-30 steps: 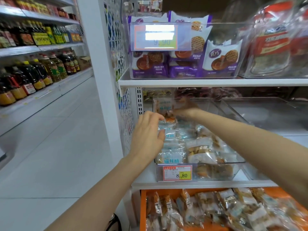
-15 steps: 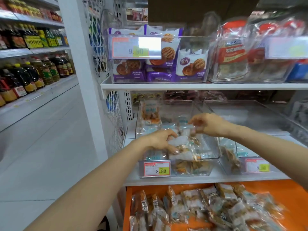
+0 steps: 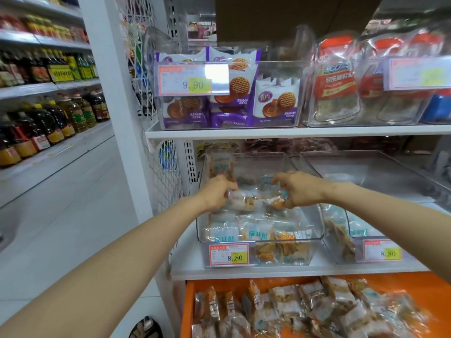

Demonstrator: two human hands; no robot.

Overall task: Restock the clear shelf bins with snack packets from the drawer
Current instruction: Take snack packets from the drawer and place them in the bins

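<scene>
Both hands work inside the bin (image 3: pixel 315 224) on the middle shelf. The left hand (image 3: pixel 218 194) and right hand (image 3: pixel 301 191) each curl fingers round packets (image 3: pixel 251 203). This row lies between the palms, long axis left to right, equally near both. The stocked drawer (image 3: pixel 390 282) sits below. Half a second earlier the right hand was higher; it has dropped level with the left.

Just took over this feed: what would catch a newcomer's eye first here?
The left hand and right hand reach into the clear bin on the middle shelf, both gripping snack packets. Below it, the open orange drawer is heaped with more packets; above, purple cookie packs sit in another bin.
</scene>
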